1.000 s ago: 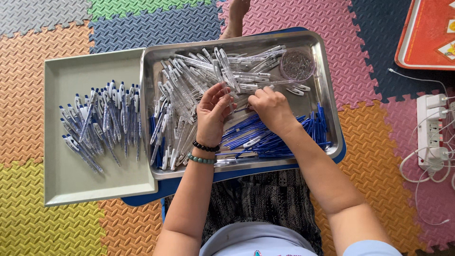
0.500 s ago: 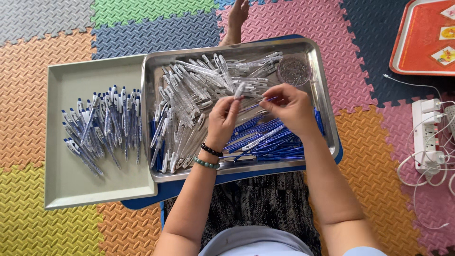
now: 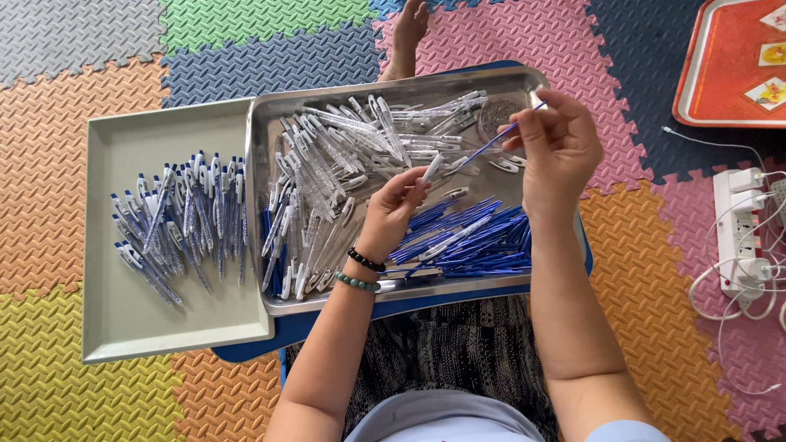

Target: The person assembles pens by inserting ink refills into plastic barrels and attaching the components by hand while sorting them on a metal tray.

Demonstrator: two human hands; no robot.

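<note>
My left hand (image 3: pixel 391 211) holds a clear pen barrel (image 3: pixel 431 169) by its lower end, above the steel tray (image 3: pixel 393 301). My right hand (image 3: pixel 559 147) pinches a thin blue ink refill (image 3: pixel 490 144) whose tip points toward the barrel. The steel tray holds a heap of clear pen barrels (image 3: pixel 344 155) on its left and far side and a pile of blue refills (image 3: pixel 475 241) at its near right. A small round dish (image 3: pixel 496 115) sits in the tray's far right corner.
A grey tray (image 3: pixel 123 327) to the left holds several assembled blue-and-white pens (image 3: pixel 180 221). A bare foot (image 3: pixel 407 29) rests beyond the steel tray. An orange tray (image 3: pixel 729 61) lies far right, with a white power strip (image 3: pixel 739 233) and cables. Coloured foam mats cover the floor.
Both hands have lifted off the piles. The right hand has risen to the right with a blue refill; the left now holds a clear barrel toward it.
</note>
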